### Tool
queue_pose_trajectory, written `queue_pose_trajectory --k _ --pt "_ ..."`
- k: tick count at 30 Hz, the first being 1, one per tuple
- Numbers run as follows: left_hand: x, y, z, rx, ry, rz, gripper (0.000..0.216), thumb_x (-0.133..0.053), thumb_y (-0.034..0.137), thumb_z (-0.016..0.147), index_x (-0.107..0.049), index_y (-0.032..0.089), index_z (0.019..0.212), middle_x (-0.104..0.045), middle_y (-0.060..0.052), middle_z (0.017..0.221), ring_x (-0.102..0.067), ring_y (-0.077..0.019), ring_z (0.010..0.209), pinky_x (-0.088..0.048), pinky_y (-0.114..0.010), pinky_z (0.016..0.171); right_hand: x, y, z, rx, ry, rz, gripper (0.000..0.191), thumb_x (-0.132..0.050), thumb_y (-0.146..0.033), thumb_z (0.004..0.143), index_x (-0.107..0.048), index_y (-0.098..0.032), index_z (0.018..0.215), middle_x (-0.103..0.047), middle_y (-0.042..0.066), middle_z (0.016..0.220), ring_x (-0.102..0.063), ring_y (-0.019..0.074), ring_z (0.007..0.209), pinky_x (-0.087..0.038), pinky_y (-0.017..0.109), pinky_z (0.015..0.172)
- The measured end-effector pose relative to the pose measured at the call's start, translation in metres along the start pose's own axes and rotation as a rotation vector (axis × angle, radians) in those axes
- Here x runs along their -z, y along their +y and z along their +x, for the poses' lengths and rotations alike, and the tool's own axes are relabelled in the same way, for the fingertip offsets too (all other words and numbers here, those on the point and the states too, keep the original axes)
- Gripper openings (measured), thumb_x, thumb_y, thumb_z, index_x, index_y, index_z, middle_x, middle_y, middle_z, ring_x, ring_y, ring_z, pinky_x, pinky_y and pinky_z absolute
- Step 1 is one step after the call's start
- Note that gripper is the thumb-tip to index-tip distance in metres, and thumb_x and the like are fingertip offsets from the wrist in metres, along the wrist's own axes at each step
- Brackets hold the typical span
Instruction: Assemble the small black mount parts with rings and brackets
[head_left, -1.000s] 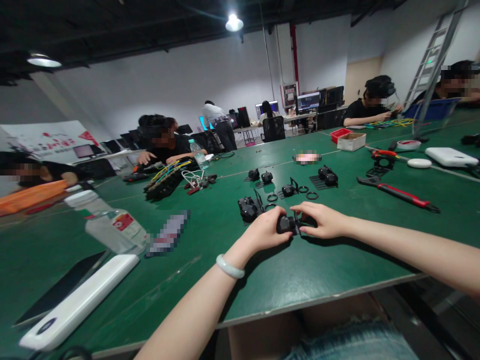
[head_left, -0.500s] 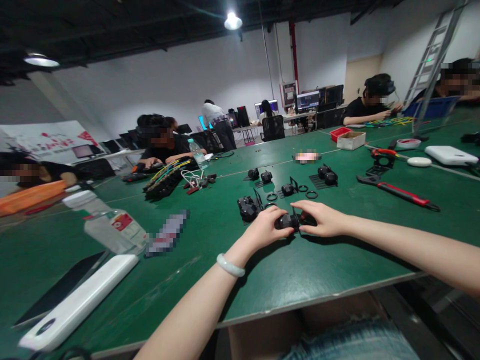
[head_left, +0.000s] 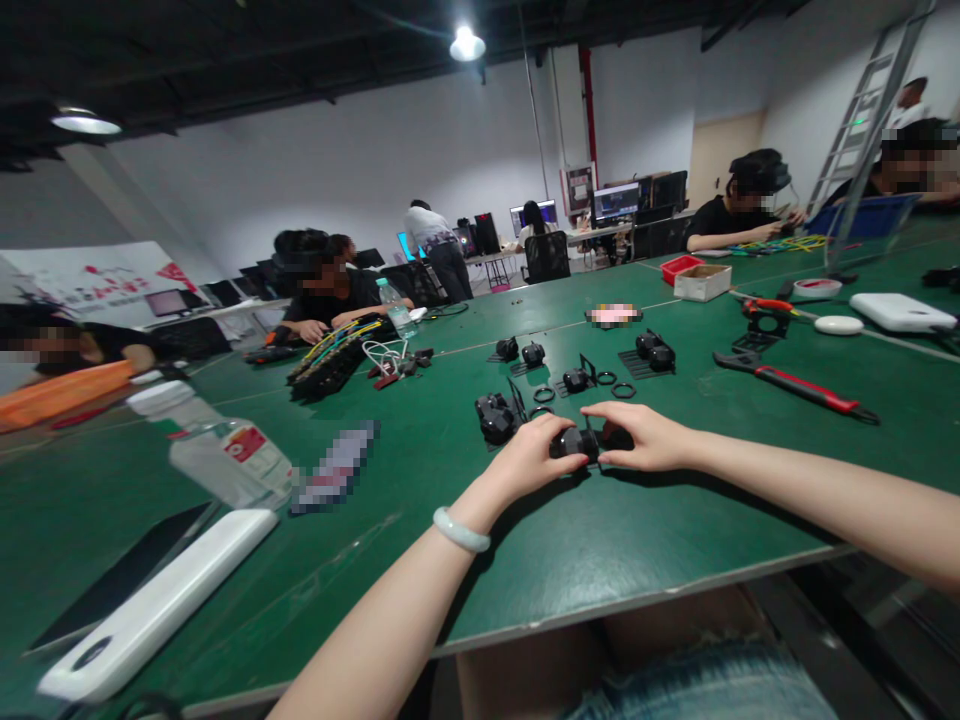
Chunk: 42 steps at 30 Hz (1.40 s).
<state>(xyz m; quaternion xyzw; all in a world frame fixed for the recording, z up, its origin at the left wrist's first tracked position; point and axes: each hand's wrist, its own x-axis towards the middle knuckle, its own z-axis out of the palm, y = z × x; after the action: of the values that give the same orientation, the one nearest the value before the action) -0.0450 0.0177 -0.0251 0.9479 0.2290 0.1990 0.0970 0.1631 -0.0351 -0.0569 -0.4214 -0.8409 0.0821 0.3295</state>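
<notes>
Black part (head_left: pixel 577 443) between my two hands, its long axis seemingly running left to right
My left hand (head_left: pixel 531 452) grips its left end, thumb on the near side; my right hand (head_left: pixel 646 438) curls finger and thumb about its right end, neither clearly nearer; whether it rests on the green table (head_left: pixel 660 530), I cannot tell
</notes>
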Motion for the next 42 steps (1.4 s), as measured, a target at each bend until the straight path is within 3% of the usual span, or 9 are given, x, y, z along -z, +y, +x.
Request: queue_pose_trajectory --k 12,42 --pt "0.0002 0.0 -0.0006 -0.017 -0.03 0.042 0.037 -0.055 0.039 0.068 -0.052 0.017 0.097 -0.055 -0.004 0.084 -0.053 -0.0157 0.075 -0.041 -0.026 0.067 0.0004 -0.0016 0.0005 0.009 -0.011 0.036 0.065 -0.06 -0.036 0.065 -0.035 -0.017 0.122 -0.049 0.011 0.114 -0.053 0.0195 0.092 -0.042 0.032 0.079" --pt "0.0012 0.0035 -0.0008 -0.036 -0.026 -0.017 0.036 -0.055 0.038 0.068 -0.053 0.018 0.097 -0.056 -0.003 0.082 -0.052 -0.0148 0.075 -0.04 -0.025 0.068 0.0014 -0.0029 0.0 0.053 -0.046 0.081 0.065 -0.061 -0.036 0.064 -0.038 -0.018 0.121 -0.049 0.011 0.114 -0.05 0.0209 0.099 -0.039 0.034 0.084"
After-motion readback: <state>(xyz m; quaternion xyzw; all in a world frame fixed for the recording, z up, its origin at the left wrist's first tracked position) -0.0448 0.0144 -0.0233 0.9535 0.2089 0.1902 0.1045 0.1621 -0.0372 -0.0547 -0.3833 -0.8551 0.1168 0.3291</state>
